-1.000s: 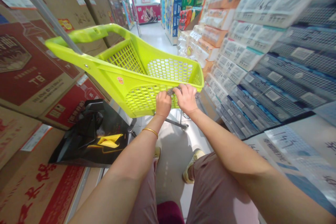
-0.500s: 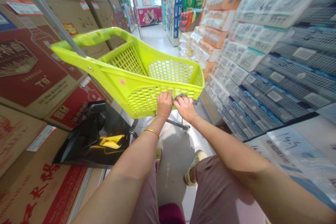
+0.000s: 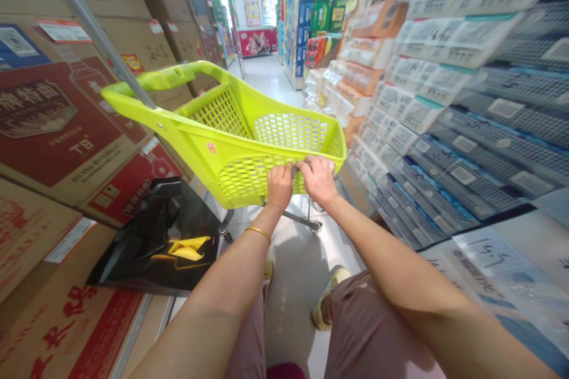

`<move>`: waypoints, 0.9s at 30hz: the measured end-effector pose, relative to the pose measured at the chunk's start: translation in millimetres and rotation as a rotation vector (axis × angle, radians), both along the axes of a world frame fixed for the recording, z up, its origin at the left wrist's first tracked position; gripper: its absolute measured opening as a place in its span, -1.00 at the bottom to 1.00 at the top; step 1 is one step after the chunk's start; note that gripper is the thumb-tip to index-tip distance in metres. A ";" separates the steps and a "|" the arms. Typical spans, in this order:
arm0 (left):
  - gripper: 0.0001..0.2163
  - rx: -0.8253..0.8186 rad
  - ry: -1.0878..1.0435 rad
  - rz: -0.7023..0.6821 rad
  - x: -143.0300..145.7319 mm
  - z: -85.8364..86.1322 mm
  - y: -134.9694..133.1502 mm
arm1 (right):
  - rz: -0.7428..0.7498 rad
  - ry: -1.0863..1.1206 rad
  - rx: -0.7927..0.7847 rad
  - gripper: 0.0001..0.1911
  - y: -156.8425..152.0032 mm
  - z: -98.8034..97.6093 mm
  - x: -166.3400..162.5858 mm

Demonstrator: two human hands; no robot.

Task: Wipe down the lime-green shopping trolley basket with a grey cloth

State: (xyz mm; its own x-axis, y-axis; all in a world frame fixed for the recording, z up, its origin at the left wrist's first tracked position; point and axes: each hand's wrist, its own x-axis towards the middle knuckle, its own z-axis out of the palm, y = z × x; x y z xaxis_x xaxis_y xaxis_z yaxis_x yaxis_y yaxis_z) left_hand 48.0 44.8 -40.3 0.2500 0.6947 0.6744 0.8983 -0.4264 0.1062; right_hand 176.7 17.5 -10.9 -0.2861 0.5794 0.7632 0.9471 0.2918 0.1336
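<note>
**Dark cloth (image 3: 294, 171) beside a lime cart (image 3: 189, 141)**

The cloth, a crumpled scrap mostly hidden, is at the cart's near side. The left hand (image 3: 280, 185) closes on it; the right hand (image 3: 319, 180) grips it just beside. The cart is smooth plastic with lattice holes. At left, a glossy black bag (image 3: 133, 257) slumps before flat-sided cardboard boxes (image 3: 48, 145); at right, plastic-wrapped packs (image 3: 462, 141) rise in stacks.

Gold bangle (image 3: 259, 231), mauve trousers (image 3: 373, 331), lt yel shoes (image 3: 329, 296)
</note>
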 end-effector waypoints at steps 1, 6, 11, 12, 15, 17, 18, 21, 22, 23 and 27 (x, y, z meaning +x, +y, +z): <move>-0.68 -0.003 -0.004 0.001 0.0 0.1 -0.1 | 0.005 0.008 0.024 -0.71 1.1 1.3 0.0; -0.69 -0.023 -0.013 -0.013 -1.1 1.3 -0.4 | 0.010 -0.025 0.007 -0.71 2.7 -7.9 2.8; -0.68 -0.031 -0.007 -0.014 -1.2 1.7 0.7 | 0.030 -0.129 -0.137 -0.74 -1.5 -31.0 4.5; -0.68 -0.025 -0.008 -0.008 -1.0 1.3 1.2 | 0.034 -0.150 -0.174 -0.74 -3.0 -36.5 4.5; -0.66 -0.002 -0.008 0.000 -0.8 0.0 2.4 | 0.072 -0.229 -0.282 -0.78 -8.5 -51.2 4.7; -0.66 0.016 -0.002 0.007 -1.1 -0.4 2.6 | 0.115 -0.289 -0.311 -0.80 -11.0 -56.2 5.1; -0.67 0.025 0.002 0.011 -1.4 -0.4 2.6 | 0.128 -0.304 -0.305 -0.81 -11.5 -56.2 5.4; -0.68 0.042 0.010 0.008 -1.8 0.3 2.3 | 0.108 -0.258 -0.228 -0.81 -9.2 -44.4 5.6; -0.69 0.044 0.008 0.004 -1.7 0.6 2.2 | 0.092 -0.221 -0.193 -0.80 -7.6 -37.0 5.4; -0.69 0.045 0.003 -0.002 -1.5 0.7 2.1 | 0.073 -0.179 -0.159 -0.79 -5.8 -28.6 4.8; -0.72 0.040 -0.044 -0.018 0.0 -0.2 3.0 | 0.000 -0.018 -0.030 -0.75 -0.1 1.2 1.2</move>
State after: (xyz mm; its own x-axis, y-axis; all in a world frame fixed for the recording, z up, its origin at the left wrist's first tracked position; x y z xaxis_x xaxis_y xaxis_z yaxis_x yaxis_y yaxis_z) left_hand 48.0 47.8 -40.6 0.2315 0.6623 0.7126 0.8852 -0.4472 0.1281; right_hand 177.9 17.4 -9.7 -0.2995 0.6018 0.7404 0.9447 0.2957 0.1417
